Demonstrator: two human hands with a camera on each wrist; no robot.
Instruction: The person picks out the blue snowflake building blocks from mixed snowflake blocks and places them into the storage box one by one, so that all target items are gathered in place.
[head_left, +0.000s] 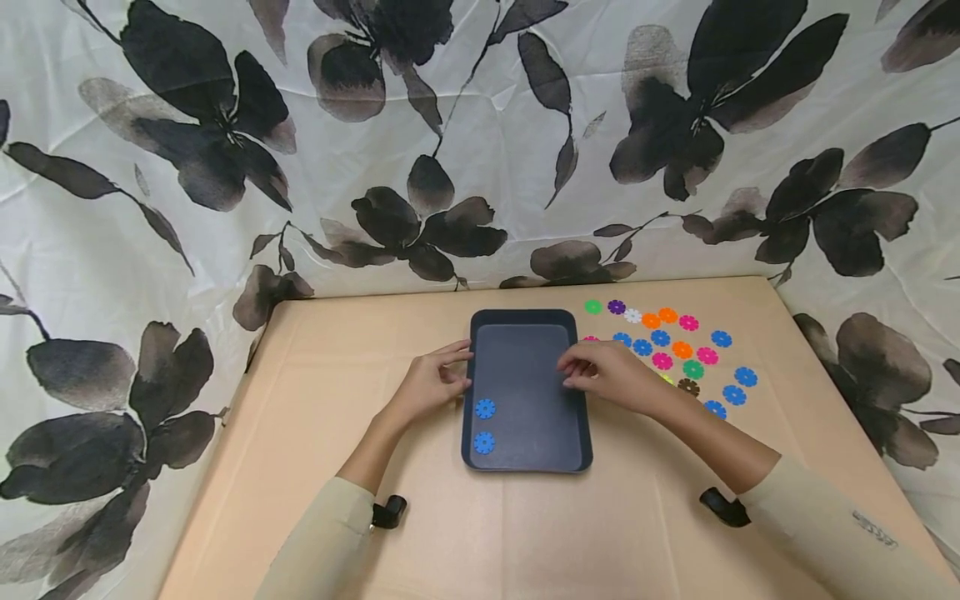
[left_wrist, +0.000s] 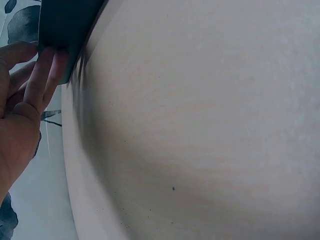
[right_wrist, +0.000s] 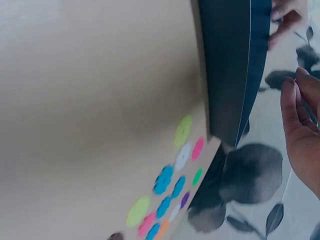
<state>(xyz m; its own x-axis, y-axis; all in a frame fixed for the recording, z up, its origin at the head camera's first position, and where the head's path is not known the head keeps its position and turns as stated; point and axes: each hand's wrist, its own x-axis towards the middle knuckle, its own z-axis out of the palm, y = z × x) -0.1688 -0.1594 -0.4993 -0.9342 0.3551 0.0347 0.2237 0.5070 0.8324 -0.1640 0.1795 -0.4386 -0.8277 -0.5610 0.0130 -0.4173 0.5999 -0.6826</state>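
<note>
At 8 o'clock from the right hand (head_left: 611, 373), fingertips set narrowly and any hold impossible to tell, 2 blue discs (head_left: 485, 408) lie in the tray (head_left: 528, 446), long axis 12-to-6, nearer the left hand (head_left: 431, 381) touching its 9 o'clock side.

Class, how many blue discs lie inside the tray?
2. One blue disc lies toward the near left corner of the tray, a second disc just beyond it. The right hand may hide more.
</note>
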